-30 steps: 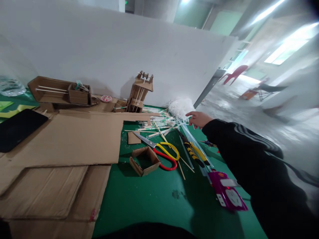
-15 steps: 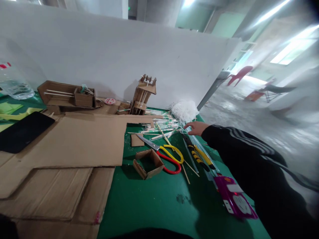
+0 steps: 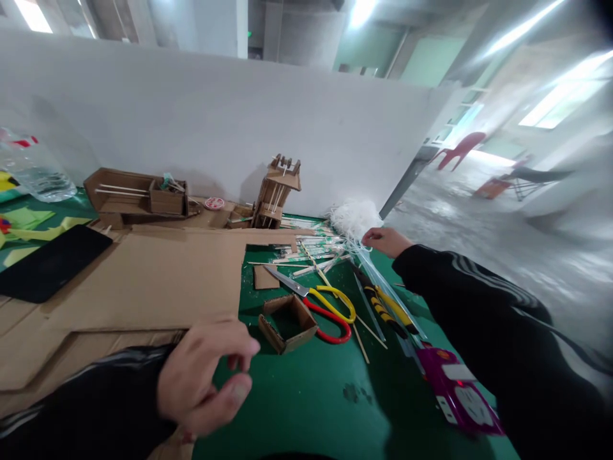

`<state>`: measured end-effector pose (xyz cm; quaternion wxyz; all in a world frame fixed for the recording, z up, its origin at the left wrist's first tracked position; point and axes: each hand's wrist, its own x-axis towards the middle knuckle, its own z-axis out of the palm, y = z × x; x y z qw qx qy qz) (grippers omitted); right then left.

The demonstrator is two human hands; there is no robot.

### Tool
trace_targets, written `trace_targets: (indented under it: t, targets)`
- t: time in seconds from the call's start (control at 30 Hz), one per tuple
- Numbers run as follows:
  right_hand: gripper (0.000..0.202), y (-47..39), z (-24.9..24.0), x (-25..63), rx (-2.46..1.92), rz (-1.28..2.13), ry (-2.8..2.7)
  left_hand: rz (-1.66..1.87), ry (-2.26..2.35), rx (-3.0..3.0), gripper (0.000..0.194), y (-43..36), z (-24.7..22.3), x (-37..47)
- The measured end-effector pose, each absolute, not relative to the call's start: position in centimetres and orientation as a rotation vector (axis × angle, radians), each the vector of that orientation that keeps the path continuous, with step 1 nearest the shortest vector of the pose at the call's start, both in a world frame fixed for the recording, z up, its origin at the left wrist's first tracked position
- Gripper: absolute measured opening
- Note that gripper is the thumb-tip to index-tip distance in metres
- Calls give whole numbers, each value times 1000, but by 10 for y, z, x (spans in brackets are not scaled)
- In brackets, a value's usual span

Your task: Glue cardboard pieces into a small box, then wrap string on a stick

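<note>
My right hand [image 3: 387,241] is at the right edge of a tangled pile of white string [image 3: 355,219], its thumb and fingers pinched on the strands there. Over the table's near part, my left hand [image 3: 208,374] hovers with thumb and fingers apart, holding nothing. Just beyond it stands a small open cardboard frame [image 3: 287,324]. Scissors [image 3: 330,305] with one yellow and one red handle lie beside that frame, blades half apart. Below my right hand are a black-and-yellow handled tool [image 3: 380,303] and clear glue sticks [image 3: 378,275].
Large cardboard sheets [image 3: 182,275] cover the left side, with a black phone [image 3: 57,262] on them. Cardboard models [image 3: 278,191] and a water bottle [image 3: 41,169] stand along the white partition. Wooden sticks [image 3: 311,252] lie mid-table. A purple power socket [image 3: 462,390] is at the right edge.
My left hand has come into view from the lower left. The right hand has shifted slightly right at the string pile. The view has tilted up a little.
</note>
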<state>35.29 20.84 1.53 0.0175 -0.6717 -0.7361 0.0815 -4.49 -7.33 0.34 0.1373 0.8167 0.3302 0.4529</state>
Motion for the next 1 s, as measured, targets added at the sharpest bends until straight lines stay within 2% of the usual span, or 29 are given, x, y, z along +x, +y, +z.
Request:
trace_targets:
  t: [0.13, 0.37, 0.5, 0.77, 0.93, 1.0]
  targets:
    - [28, 208, 30, 354, -2118, 254, -2052, 1232, 898, 2479, 23, -41, -22, -42]
    - [28, 213, 35, 359, -2232, 122, -1932, 1232, 934, 2442, 28, -45, -39, -43]
    - [27, 216, 34, 368, -2309, -6, -2067, 1213, 921, 2454, 28, -44, -39, -42]
    - [24, 206, 24, 355, -2276, 109, -2500, 1122, 913, 2523, 22, -42, -43, -44]
    - [29, 203, 24, 336, -2139, 96, -2603, 904, 893, 2490, 12, -58, -26, -23]
    - [31, 204, 25, 325, -2094, 107, -2627, 696, 896, 2292, 18, -74, -17, 7]
